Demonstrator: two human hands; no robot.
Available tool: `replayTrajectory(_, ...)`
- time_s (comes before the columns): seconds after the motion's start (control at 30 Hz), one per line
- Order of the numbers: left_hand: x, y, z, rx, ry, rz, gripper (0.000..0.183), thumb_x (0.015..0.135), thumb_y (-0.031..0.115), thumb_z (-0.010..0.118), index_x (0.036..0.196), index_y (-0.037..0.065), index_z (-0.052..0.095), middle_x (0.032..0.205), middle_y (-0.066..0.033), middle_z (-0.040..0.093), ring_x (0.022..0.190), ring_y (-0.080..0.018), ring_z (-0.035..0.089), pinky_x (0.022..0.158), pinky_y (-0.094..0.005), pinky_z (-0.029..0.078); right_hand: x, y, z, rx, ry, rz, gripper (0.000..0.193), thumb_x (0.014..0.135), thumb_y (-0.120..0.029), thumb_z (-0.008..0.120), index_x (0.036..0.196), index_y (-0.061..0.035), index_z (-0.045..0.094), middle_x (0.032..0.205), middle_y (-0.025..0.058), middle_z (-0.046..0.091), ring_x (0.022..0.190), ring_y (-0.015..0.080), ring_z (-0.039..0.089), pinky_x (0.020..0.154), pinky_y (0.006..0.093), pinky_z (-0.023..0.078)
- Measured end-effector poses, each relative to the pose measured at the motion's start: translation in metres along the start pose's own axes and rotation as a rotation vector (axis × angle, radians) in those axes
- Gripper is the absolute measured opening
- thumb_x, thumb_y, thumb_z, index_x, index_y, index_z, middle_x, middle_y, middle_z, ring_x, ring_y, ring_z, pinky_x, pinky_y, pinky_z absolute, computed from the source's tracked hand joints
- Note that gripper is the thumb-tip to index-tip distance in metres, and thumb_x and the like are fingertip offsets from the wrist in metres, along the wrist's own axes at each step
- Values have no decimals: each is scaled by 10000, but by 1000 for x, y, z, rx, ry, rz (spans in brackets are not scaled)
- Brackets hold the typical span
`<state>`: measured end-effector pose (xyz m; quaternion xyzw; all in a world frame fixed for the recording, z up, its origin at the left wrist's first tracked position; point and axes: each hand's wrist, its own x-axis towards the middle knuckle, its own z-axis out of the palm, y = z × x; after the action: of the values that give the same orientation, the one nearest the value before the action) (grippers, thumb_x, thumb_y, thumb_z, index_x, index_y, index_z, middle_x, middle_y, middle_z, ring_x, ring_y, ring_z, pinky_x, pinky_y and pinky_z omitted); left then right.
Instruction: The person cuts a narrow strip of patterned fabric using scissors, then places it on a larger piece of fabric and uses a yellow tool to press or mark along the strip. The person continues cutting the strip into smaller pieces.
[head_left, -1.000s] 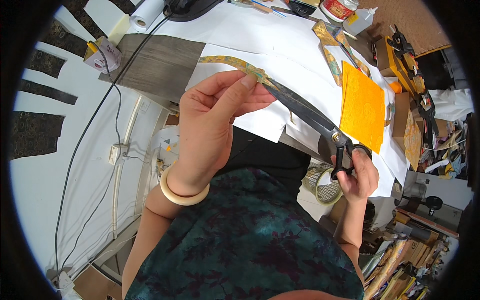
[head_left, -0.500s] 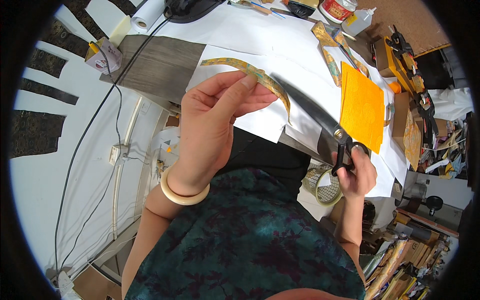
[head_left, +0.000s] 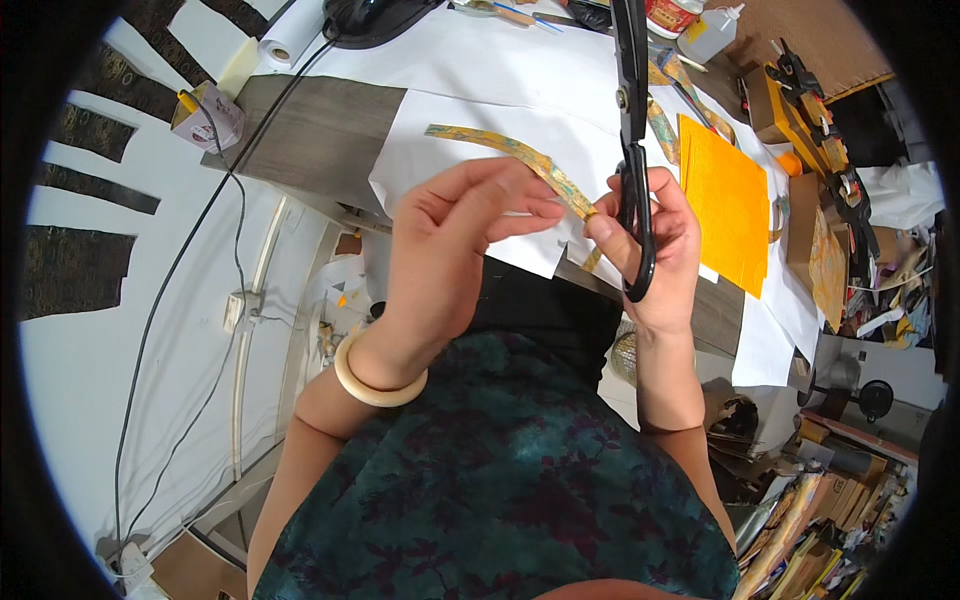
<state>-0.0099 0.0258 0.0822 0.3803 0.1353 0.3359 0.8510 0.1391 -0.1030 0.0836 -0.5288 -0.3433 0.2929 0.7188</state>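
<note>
A narrow curved strip (head_left: 500, 145), gold with teal patches, stretches across the space above the white paper. My right hand (head_left: 660, 255) pinches its right end between thumb and forefinger. Scissors with black handles (head_left: 648, 265) hang in that same hand, their dark blades pointing away toward the back of the table. My left hand (head_left: 440, 235), with a cream bangle (head_left: 380, 385) on its wrist, is beside the middle of the strip. Its fingers are partly spread along the strip's lower edge, and no firm grip shows.
White paper (head_left: 420, 165) covers much of the table (head_left: 310, 125). Yellow sheets (head_left: 725, 210) lie to the right, near patterned strips (head_left: 665, 130). A jar (head_left: 668, 18) and a squeeze bottle (head_left: 708, 35) stand behind. A black cable (head_left: 205, 210) runs at the left.
My right hand has come up and left with the scissors and now pinches the strip's right end. The scissors have swung upright. My left thumb no longer covers the strip.
</note>
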Motion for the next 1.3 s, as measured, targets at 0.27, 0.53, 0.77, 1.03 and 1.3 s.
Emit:
replayTrajectory(0.27, 11, 3, -5, 32, 48, -17, 180, 1049, 52, 676, 1131, -104, 712, 979, -197, 779, 885, -261, 799, 853, -351, 679, -5, -3, -13, -153, 21, -17, 412, 885, 51, 837, 1214, 12, 592, 957, 94, 761, 808, 82, 678, 699, 217, 511)
replayTrajectory(0.53, 13, 19, -3, 25, 134, 92, 184, 1059, 68, 674, 1144, -89, 717, 993, -188, 786, 885, -239, 799, 839, -347, 686, -47, -6, -79, -1043, 165, -568, 505, 706, -50, 959, 1118, 62, 689, 876, 118, 728, 730, 148, 680, 596, 247, 519)
replayTrajectory(0.77, 13, 21, -5, -42, 123, 143, 190, 1076, 84, 659, 1153, -77, 722, 1012, -192, 787, 887, -241, 800, 839, -348, 689, -74, -10, -105, -1280, 57, -728, 424, 759, -184, 916, 1047, 61, 723, 868, 167, 742, 628, 215, 670, 530, 279, 520)
replayTrajectory(1.03, 12, 23, -6, -28, 126, 131, 192, 1075, 91, 664, 1168, -69, 714, 1006, -190, 787, 887, -252, 803, 838, -351, 688, -75, -10, -102, -1248, 61, -722, 482, 801, -278, 922, 1070, 73, 731, 887, 165, 750, 618, 204, 654, 507, 287, 501)
replayTrajectory(1.3, 11, 22, -7, -28, 137, 141, 187, 1076, 91, 663, 1162, -67, 711, 998, -185, 787, 887, -254, 804, 842, -348, 685, -70, -11, -97, -1257, 72, -727, 429, 730, -139, 917, 1057, 70, 732, 857, 149, 739, 593, 187, 630, 504, 277, 490)
